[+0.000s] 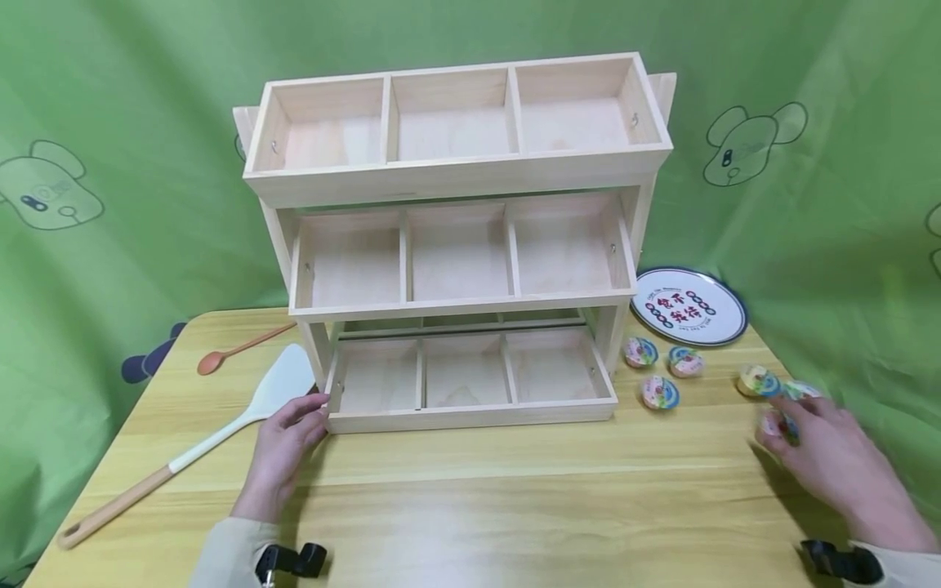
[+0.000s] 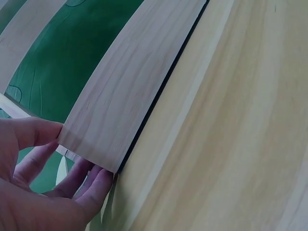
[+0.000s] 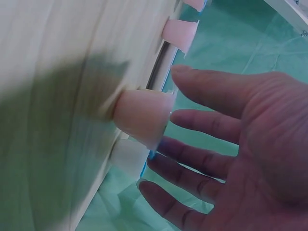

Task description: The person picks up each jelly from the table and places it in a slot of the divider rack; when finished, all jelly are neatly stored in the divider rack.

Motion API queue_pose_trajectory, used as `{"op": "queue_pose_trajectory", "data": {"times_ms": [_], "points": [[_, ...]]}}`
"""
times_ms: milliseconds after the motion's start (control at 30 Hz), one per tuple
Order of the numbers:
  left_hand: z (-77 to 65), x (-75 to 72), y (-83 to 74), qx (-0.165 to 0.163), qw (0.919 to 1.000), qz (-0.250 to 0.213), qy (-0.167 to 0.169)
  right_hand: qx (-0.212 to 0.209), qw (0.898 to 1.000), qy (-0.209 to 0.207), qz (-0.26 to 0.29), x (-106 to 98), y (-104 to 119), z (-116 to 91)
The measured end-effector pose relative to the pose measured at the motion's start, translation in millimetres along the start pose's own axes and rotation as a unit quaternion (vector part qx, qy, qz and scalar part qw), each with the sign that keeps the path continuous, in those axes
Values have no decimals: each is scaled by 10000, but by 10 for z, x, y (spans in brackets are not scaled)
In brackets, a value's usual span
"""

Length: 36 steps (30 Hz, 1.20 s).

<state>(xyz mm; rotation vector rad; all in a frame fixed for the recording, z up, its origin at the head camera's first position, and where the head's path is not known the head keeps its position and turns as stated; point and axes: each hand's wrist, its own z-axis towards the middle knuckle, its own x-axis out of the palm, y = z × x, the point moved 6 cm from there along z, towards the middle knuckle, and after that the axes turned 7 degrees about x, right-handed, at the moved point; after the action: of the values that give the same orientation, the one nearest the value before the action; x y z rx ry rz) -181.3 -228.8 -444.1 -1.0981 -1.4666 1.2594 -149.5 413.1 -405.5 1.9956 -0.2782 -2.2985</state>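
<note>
A three-tier wooden rack (image 1: 470, 414) stands in the middle, each tier split into three compartments. My left hand (image 1: 287, 437) holds the left end of its lowest tier; in the left wrist view, thumb and fingers meet the end of the wooden panel (image 2: 125, 82). On the right, my right hand (image 1: 838, 457) reaches over small jelly cups. One pink jelly cup (image 3: 142, 115) is right by its spread, slightly bent fingers, and a pale cup (image 3: 129, 158) sits beside it. A yellowish jelly cup (image 1: 755, 380) lies just left of the fingers. The hand partly hides two cups.
Three more jelly cups (image 1: 660, 393) sit between rack and right hand. Behind them lies a white oval plate (image 1: 687, 306) with a blue rim. On the left are a white spatula (image 1: 275, 388) with a wooden handle and a small wooden spoon (image 1: 213, 362). Green curtain surrounds the table.
</note>
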Motion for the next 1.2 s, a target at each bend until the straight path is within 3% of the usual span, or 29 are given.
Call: {"op": "queue_pose_trajectory", "data": {"times_ms": [433,767,1200], "points": [[-4,-28,18,-71,9999,-133,0,-63,9999,69,58,41,-7,36],[9,-37,30,-65,9997,-206,71,20,9988,303,395,-115,207,55],[5,-57,41,-84,9996,-228,138,-428,9971,416,481,-189,513,125]]}}
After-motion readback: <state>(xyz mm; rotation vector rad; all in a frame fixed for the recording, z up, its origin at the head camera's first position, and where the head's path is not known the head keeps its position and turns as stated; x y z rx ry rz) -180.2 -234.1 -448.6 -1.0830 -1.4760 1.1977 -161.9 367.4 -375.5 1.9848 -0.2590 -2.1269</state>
